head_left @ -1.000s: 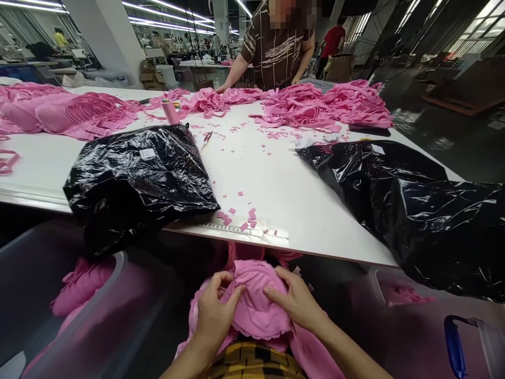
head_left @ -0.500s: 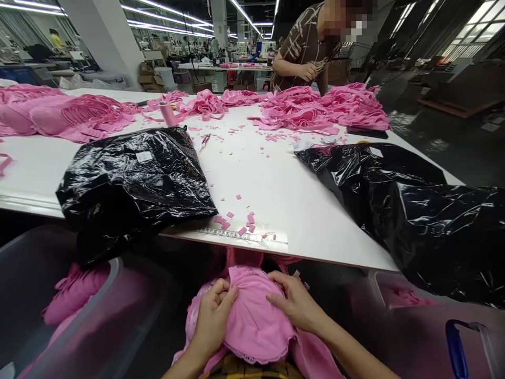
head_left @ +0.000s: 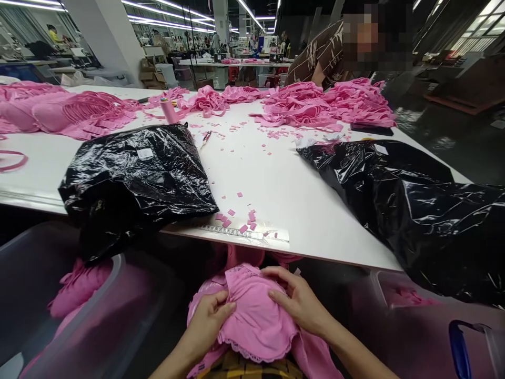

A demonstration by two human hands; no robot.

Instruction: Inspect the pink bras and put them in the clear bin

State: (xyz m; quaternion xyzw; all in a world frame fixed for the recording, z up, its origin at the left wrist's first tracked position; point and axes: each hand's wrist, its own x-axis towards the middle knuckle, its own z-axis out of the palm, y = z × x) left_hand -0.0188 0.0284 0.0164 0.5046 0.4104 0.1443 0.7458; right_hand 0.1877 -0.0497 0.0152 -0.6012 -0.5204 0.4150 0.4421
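On my lap, below the table edge, lies a pink padded garment piece (head_left: 252, 316) with a lace hem. My left hand (head_left: 209, 318) pinches its left side with curled fingers. My right hand (head_left: 298, 300) grips its upper right part, fingers bent over the fabric. More pink fabric hangs under it over a yellow checked cloth (head_left: 244, 366).
The white table (head_left: 284, 189) carries two black plastic bags (head_left: 134, 179) (head_left: 414, 205), small pink scraps (head_left: 240, 218), a taped ruler (head_left: 232, 231), a pink thread cone (head_left: 170, 110) and pink garment heaps (head_left: 315, 105). Grey bins (head_left: 79, 316) stand left and right. A person (head_left: 327, 50) leans over the far side.
My left hand has slid down the garment's left side and my right hand has shifted over its top. The person across has moved right and bent lower.
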